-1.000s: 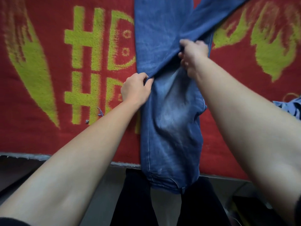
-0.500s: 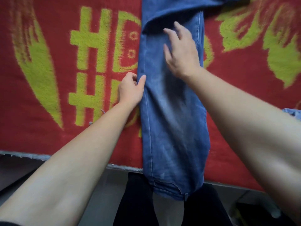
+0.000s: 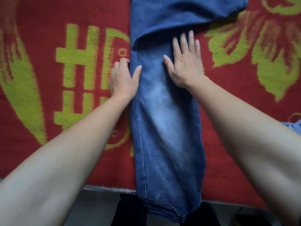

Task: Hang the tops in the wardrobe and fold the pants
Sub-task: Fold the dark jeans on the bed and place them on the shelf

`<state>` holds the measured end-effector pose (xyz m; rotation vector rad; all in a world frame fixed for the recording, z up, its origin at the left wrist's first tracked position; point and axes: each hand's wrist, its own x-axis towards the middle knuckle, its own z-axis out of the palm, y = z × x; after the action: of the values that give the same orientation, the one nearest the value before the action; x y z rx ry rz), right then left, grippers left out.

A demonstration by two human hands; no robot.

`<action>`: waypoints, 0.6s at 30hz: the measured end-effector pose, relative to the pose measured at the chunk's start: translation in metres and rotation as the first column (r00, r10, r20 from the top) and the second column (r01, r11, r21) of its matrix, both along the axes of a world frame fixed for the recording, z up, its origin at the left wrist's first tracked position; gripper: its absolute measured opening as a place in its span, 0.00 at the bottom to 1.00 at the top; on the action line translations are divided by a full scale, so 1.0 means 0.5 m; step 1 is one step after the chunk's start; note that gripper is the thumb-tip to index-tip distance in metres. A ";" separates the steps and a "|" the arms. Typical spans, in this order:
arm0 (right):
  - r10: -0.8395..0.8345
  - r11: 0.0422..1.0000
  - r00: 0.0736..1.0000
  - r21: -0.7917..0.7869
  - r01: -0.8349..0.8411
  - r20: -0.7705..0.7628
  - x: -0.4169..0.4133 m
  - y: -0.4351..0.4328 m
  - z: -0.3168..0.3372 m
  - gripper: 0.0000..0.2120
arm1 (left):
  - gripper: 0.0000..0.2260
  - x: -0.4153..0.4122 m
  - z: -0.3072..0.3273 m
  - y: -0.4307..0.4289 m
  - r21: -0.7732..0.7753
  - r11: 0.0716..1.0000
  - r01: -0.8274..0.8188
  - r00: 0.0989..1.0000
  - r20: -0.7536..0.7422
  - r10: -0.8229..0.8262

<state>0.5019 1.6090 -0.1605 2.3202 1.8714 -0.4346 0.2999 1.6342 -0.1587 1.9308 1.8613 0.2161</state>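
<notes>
A pair of blue jeans [image 3: 167,136] lies lengthwise down the middle of a red blanket with yellow-green patterns [image 3: 48,79]. The legs are stacked one on the other, and the hem hangs over the near edge. At the top, an upper layer of denim is folded across. My left hand [image 3: 123,79] sits at the jeans' left edge, thumb on the denim, fingers on the blanket. My right hand [image 3: 185,62] lies flat with fingers spread on the jeans, just below the fold.
A piece of light blue cloth [image 3: 293,125] shows at the right edge. The blanket's near edge [image 3: 107,188] runs across the bottom, with grey floor and dark trouser legs [image 3: 128,211] below it.
My right hand has let go of the upper leg, which now lies straight over the lower one, and has flattened onto the denim. My left hand has loosened from a pinch at the left edge.
</notes>
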 end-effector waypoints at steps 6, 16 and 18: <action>-0.135 0.991 0.991 0.017 0.135 0.002 0.025 0.136 -0.004 0.27 | 0.40 0.045 -0.016 0.179 -0.054 0.996 0.065 0.969 -0.236 -0.076; -0.096 0.983 0.985 0.143 0.116 -0.142 0.037 0.369 -0.016 0.32 | 0.55 0.056 -0.069 0.350 -0.186 0.982 0.038 0.977 -0.198 -0.075; -0.096 0.983 0.995 0.154 0.100 -0.030 0.044 0.417 -0.029 0.33 | 0.54 0.054 -0.082 0.356 -0.198 0.979 0.051 0.976 -0.197 -0.091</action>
<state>0.5238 1.8174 -0.1748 2.5265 1.8695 -0.3370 0.3271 1.8124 -0.1996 1.9415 1.8583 -0.1865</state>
